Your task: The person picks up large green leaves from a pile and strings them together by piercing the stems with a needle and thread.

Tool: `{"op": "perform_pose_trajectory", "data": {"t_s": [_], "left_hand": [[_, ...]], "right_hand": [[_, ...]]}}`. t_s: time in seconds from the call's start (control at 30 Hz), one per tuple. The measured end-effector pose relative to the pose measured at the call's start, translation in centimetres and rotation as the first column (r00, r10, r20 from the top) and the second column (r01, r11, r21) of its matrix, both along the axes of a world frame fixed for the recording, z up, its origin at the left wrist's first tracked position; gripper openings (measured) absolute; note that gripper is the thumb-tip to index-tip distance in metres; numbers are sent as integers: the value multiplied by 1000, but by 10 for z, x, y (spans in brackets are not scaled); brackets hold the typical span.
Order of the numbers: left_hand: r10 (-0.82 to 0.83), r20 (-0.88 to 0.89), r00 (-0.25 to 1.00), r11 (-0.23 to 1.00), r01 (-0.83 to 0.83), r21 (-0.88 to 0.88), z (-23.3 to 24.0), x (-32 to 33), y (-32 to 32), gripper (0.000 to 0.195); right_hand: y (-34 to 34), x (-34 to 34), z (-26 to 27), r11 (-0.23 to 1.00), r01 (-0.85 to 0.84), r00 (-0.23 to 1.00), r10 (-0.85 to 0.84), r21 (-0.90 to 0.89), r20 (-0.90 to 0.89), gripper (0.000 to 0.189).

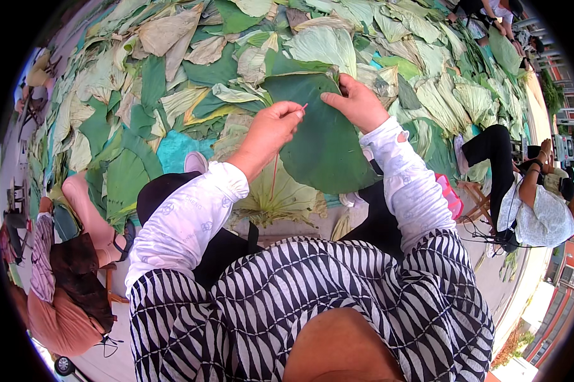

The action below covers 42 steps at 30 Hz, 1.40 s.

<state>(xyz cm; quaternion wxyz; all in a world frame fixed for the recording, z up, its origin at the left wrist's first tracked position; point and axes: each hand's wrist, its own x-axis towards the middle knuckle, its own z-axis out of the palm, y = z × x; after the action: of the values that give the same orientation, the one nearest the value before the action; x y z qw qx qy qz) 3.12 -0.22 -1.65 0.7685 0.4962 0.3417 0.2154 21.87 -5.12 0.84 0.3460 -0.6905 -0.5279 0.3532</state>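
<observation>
My right hand [361,102] grips the upper edge of a large dark green leaf [325,148], probably a lotus leaf, with the thumb on its face. The leaf hangs down between my knees. In front of its left side, my left hand [277,124] pinches a thin pink-red string [274,174] between thumb and fingertips. A short end sticks up past the fingers, and the rest dangles below the hand. Under it lies a pale, dry leaf [277,198], spread out with its veins showing.
A broad heap of green and dried leaves [191,62] covers a turquoise sheet [182,150] before me. Seated people are close on my left [77,267] and right [530,205]. A wooden folding stool [478,203] and a pink-red bag [451,196] stand at right.
</observation>
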Motion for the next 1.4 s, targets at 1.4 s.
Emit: {"op": "perform_pose_trajectory", "data": {"t_s": [1.4], "left_hand": [[170,-93,981,957,-187,-223,-2,-6,-2,4]], "right_hand": [[-10,-47,-5,956,-229,963,250,185,-100,29]]}}
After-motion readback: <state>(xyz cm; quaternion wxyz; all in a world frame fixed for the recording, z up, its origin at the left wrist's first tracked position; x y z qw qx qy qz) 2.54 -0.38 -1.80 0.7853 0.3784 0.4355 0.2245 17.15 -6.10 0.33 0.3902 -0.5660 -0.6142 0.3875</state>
